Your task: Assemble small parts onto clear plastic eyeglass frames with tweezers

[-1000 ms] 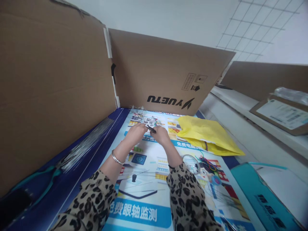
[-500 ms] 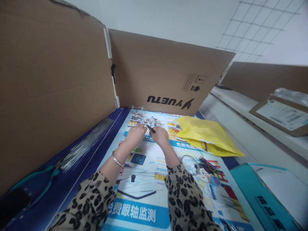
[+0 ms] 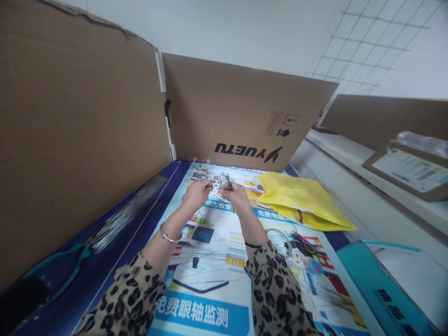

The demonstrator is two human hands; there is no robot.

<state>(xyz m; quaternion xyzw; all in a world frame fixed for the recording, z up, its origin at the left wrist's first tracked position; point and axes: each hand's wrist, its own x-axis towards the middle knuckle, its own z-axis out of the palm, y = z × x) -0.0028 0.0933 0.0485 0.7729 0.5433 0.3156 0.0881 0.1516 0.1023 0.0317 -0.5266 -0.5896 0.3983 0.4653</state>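
Observation:
Over the far part of the printed poster [image 3: 210, 233], my two hands are close together with a small gap between them. My left hand [image 3: 198, 192] is pinched closed, and what its fingertips hold is too small to name. My right hand [image 3: 236, 193] is closed around a dark slim tool [image 3: 229, 182], which points up and away from me. A cluster of small wire pieces [image 3: 201, 169] lies just beyond my left hand. Thin straight wires are spread on the poster nearer to me.
Cardboard panels [image 3: 241, 112] stand at the back and left. A wire bundle [image 3: 129, 212] and teal-handled pliers [image 3: 75, 261] lie left. On the right are a yellow bag [image 3: 301, 198], a clear round roll [image 3: 279, 242], coloured threads [image 3: 304, 242] and a teal box [image 3: 381, 284].
My hands have moved slightly apart. The dark tool in my right hand has turned from pointing toward my left hand to pointing upward. The camera view has shifted slightly.

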